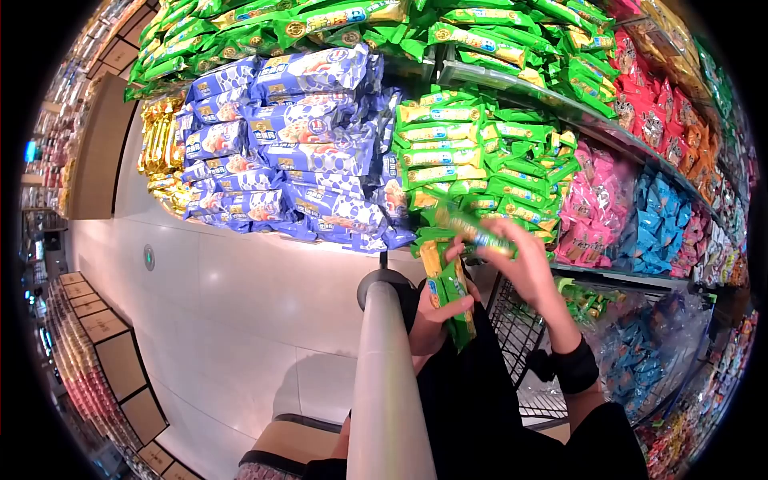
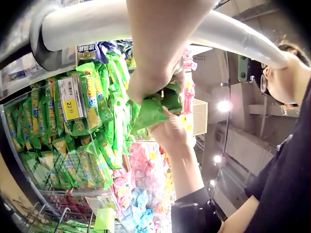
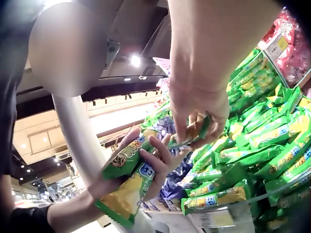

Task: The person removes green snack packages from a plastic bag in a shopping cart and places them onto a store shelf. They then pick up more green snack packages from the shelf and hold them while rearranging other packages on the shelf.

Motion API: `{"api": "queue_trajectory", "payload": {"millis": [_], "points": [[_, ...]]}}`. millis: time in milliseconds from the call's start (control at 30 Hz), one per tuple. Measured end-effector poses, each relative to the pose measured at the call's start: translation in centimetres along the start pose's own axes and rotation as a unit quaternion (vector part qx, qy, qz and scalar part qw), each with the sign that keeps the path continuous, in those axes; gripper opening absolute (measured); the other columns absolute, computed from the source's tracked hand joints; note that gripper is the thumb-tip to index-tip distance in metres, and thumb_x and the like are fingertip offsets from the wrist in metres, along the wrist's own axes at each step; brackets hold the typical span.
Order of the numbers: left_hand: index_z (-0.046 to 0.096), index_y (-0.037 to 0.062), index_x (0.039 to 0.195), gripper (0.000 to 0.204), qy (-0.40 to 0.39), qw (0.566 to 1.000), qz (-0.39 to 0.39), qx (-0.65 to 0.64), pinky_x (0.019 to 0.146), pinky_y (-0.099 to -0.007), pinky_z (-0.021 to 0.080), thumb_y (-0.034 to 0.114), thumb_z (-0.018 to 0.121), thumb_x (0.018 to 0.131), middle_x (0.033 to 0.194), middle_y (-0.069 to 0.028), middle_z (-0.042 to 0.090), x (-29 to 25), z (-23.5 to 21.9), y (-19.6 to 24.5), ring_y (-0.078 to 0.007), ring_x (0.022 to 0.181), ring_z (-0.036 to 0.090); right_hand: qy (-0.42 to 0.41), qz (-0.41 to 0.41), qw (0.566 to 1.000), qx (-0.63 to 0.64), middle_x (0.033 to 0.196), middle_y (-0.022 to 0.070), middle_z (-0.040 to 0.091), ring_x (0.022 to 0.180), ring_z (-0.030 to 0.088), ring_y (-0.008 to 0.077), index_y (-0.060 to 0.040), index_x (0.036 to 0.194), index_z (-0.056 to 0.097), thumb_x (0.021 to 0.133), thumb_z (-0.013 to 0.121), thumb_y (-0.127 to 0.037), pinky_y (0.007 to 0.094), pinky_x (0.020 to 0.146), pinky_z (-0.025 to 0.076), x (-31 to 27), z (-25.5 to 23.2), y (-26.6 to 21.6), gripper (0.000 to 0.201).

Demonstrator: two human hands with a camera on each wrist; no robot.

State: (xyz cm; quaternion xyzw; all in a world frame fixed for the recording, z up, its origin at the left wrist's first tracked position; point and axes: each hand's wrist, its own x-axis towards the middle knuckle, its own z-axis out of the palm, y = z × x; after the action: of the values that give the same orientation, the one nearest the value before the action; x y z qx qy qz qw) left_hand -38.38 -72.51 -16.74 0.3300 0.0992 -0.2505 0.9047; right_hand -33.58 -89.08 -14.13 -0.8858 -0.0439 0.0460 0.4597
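Note:
My left hand [image 1: 429,326] grips green-and-yellow snack packets [image 3: 127,193], at least two lying side by side across its palm. Just above them, my right hand [image 1: 522,262] pinches another green snack packet [image 1: 472,230], blurred in the head view. In the right wrist view, the right hand [image 3: 206,109] points down with its fingertips close to the fingers of the left hand [image 3: 160,167]. Stacks of similar green packets [image 1: 444,156] fill the shelf in front of both hands. In the left wrist view, green wrapping [image 2: 149,114] shows between the two hands.
Blue-and-white packets [image 1: 312,132] are stacked left of the green ones; pink bags [image 1: 592,204] and light-blue bags [image 1: 658,220] stand right. A pale pole [image 1: 388,384] rises close by the left hand. A wire cart [image 1: 516,316] lies below the right arm. A price tag [image 2: 72,99] hangs on the shelf.

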Motion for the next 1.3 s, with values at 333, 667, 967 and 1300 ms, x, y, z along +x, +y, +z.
{"api": "queue_trajectory", "payload": {"millis": [333,667,967,1300], "points": [[0.033,0.0046,0.136,0.077,0.039,0.999,0.012,0.018,0.06,-0.0268,0.045,0.012,0.068,0.068,0.124,-0.0132,0.045,-0.3,-0.9,-0.9,-0.015,0.074,0.052,0.032,-0.208,0.953,-0.218,0.095,0.0094,0.051,0.094,0.05,0.0284,-0.0053,0.101,0.061,0.07,0.069,-0.005,0.0387,0.082,0.042,7.5,1.4,2.3,0.032],[0.033,0.0053,0.135,0.073,0.04,0.999,0.006,-0.006,0.063,-0.0275,0.046,0.01,0.067,0.07,0.114,-0.0118,0.048,-0.5,-1.1,-0.8,-0.0144,0.077,0.052,0.096,-0.236,0.948,-0.193,0.096,0.0094,0.052,0.092,0.052,0.0288,-0.0037,0.097,0.06,0.071,0.069,-0.003,0.039,0.078,0.044,7.0,2.1,2.8,0.027],[0.037,0.0077,0.128,0.061,0.03,0.999,0.002,-0.035,0.067,-0.0293,0.047,0.009,0.066,0.074,0.102,-0.0082,0.051,-0.2,-1.1,-0.6,-0.0142,0.082,0.053,0.118,-0.24,0.944,-0.193,0.095,0.009,0.054,0.093,0.052,0.0278,-0.0026,0.093,0.061,0.073,0.067,-0.002,0.0368,0.077,0.043,7.1,2.5,2.7,0.021],[0.04,0.0039,0.123,0.041,0.098,0.995,0.028,-0.016,0.075,-0.0287,0.047,0.012,0.058,0.087,0.1,-0.006,0.052,0.3,-1.3,-0.8,-0.0137,0.087,0.053,-0.092,0.092,0.971,0.198,0.064,0.0025,0.052,0.059,0.044,0.0057,0.0,0.086,0.059,0.082,0.069,-0.018,0.0226,0.055,0.038,0.4,1.8,-0.8,0.021]]}}
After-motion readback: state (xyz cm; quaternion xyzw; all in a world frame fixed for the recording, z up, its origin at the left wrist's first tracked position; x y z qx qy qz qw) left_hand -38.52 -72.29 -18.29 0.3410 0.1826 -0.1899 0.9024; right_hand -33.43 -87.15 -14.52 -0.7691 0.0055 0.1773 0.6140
